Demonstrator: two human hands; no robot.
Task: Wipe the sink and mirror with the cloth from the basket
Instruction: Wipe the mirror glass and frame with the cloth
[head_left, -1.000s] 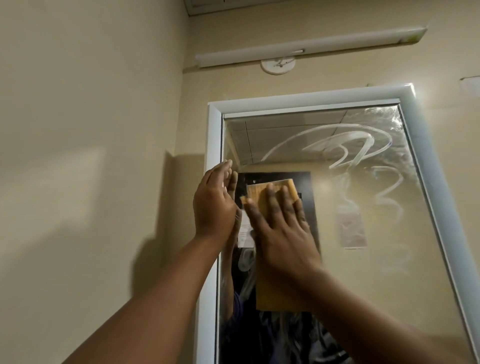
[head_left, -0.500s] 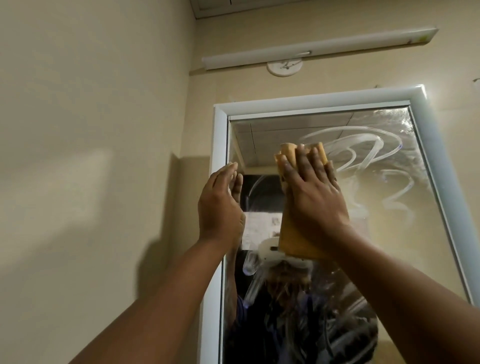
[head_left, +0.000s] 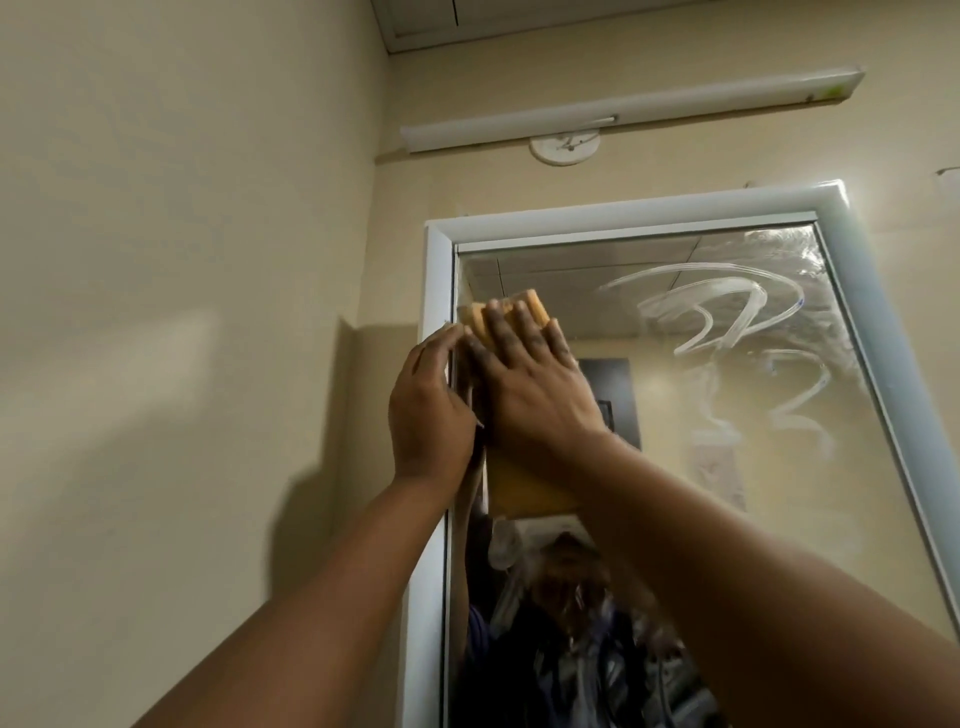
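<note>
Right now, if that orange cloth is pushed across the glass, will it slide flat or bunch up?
Probably flat: the right hand presses the cloth with spread fingers. Its loose lower part hangs limp, so likely floppy. The smeared mirror looks wet, so it may slip easily.

orange cloth (head_left: 530, 312), white mirror frame (head_left: 644, 208), white swirled smears (head_left: 727, 317), cream wall (head_left: 182, 260)
</note>
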